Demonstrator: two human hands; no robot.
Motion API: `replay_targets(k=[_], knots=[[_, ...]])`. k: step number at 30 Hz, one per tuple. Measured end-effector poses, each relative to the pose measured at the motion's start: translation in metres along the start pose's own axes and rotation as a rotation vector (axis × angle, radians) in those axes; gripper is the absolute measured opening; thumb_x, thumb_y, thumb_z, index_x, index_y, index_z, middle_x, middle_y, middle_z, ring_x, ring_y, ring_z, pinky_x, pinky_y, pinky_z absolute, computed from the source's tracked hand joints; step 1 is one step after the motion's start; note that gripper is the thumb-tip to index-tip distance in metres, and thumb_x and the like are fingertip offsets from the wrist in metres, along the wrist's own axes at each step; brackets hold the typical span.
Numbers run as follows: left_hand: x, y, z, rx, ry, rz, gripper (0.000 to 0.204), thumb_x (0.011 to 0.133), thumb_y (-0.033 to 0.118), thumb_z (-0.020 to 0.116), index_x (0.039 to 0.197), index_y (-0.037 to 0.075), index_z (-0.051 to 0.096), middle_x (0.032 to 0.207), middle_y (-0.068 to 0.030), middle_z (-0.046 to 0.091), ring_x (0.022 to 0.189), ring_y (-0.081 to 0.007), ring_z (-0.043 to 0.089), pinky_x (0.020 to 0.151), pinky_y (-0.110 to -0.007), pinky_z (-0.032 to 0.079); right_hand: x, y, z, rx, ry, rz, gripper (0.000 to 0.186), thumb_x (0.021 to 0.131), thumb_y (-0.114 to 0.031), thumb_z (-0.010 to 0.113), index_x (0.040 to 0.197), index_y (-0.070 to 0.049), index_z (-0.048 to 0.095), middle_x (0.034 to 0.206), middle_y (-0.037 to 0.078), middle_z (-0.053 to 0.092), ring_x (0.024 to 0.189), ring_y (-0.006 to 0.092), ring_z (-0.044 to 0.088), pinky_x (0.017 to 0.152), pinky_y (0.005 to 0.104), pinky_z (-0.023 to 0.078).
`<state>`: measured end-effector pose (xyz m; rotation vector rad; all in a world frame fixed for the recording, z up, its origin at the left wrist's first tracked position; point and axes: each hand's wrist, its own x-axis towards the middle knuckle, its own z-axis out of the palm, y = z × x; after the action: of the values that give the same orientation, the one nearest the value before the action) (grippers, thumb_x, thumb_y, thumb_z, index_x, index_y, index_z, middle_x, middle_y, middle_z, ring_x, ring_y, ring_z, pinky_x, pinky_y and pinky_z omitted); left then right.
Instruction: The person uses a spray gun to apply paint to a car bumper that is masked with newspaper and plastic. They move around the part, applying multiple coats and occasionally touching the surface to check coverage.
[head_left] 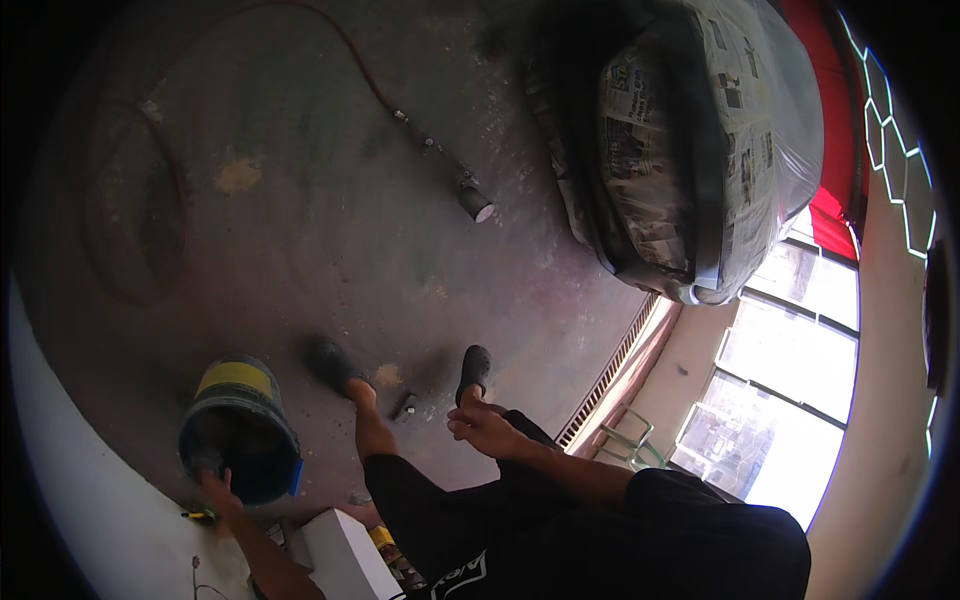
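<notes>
My left hand (222, 492) reaches to the rim of a dark bucket (268, 400) with a yellow band, low on the left. A greyish, soft-looking thing (206, 460) shows at its fingertips inside the bucket; its kind is too dim to make out, and the fingers appear closed on it. The bucket leans, its mouth toward me. Over my thigh, my right hand (485, 430) is held with its fingers curled together, and nothing shows in them. Beyond it, a dark shoe (474, 370) is on my foot.
A car part or body (740, 150) masked with newspaper and plastic film stands at upper right. On the floor lie a red hose (365, 75) with a spray gun-like cup (477, 204) and a small dark object (404, 406). A white box (345, 555) and a green chair (628, 437) are nearby.
</notes>
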<state>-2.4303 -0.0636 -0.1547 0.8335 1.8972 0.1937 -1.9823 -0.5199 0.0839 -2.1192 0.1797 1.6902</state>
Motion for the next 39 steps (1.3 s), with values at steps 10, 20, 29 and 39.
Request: replay_targets(k=[10,20,29,39], knots=[[-0.069,0.184,0.061,0.270,0.109,0.203,0.070,0.104,0.038,0.065,0.166,0.009,0.052,0.156,-0.0181,0.059,0.129,-0.0384,0.064,0.099,-0.047,0.060,-0.010,0.001,-0.121,0.056,0.191,-0.278,0.045,0.109,-0.037,0.068,0.140,-0.003,0.070,0.123,0.021,0.080,0.113,0.0362,0.080,0.098,0.0440,0.060],[-0.293,0.455,0.517,0.176,-0.291,0.579,0.049,0.117,0.013,0.048,0.165,0.017,0.058,0.165,-0.0105,0.054,0.145,-0.0299,0.056,0.117,-0.042,0.048,0.090,-0.047,-0.375,0.375,0.232,-0.401,0.046,0.110,-0.037,0.069,0.139,-0.002,0.069,0.124,0.024,0.078,0.115,0.0378,0.079,0.099,0.0445,0.060],[-0.412,0.416,1.033,0.589,-0.666,1.236,0.048,0.115,0.012,0.054,0.163,0.007,0.057,0.158,-0.0196,0.064,0.153,-0.0310,0.056,0.122,-0.037,0.043,0.187,-0.074,-0.510,0.399,0.488,-0.473,0.048,0.107,-0.031,0.075,0.146,-0.004,0.065,0.125,0.020,0.078,0.114,0.0378,0.075,0.098,0.0434,0.058],[-0.302,0.189,1.224,0.974,-0.966,1.769,0.074,0.096,0.001,0.065,0.167,0.001,0.042,0.172,-0.0287,0.041,0.165,-0.0450,0.031,0.134,-0.051,0.032,0.217,-0.034,-0.514,-0.044,0.726,-0.516,0.056,0.093,-0.018,0.080,0.145,-0.004,0.066,0.147,0.021,0.069,0.133,0.0375,0.070,0.110,0.0489,0.056]])
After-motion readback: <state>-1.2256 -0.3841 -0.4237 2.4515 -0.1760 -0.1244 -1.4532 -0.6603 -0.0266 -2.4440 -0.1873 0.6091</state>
